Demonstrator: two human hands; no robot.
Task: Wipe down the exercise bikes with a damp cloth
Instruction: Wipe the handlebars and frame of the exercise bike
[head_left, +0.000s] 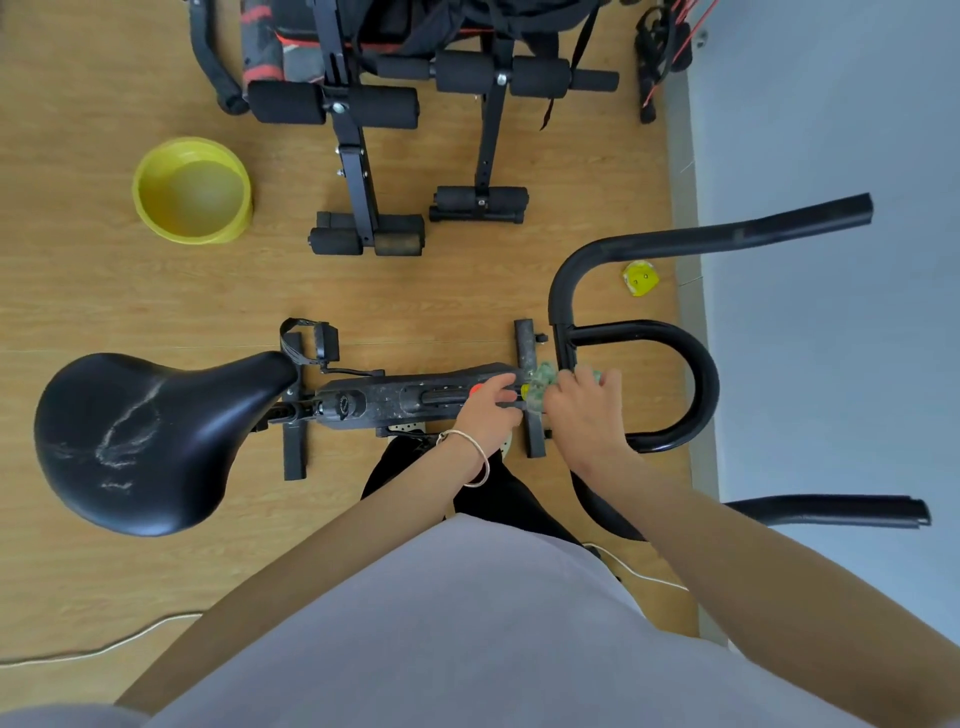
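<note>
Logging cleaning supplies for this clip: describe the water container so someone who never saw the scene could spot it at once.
Start at the bike's big black saddle on the left. On the wooden floor beyond it, left of the foam-padded bench legs, sits a round yellow basin. It is open-topped and far larger than the small yellow piece by the wall.

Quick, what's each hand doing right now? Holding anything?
Left hand: resting on the bike frame; whether it grips cannot be told.
Right hand: closed around the green cloth.
</note>
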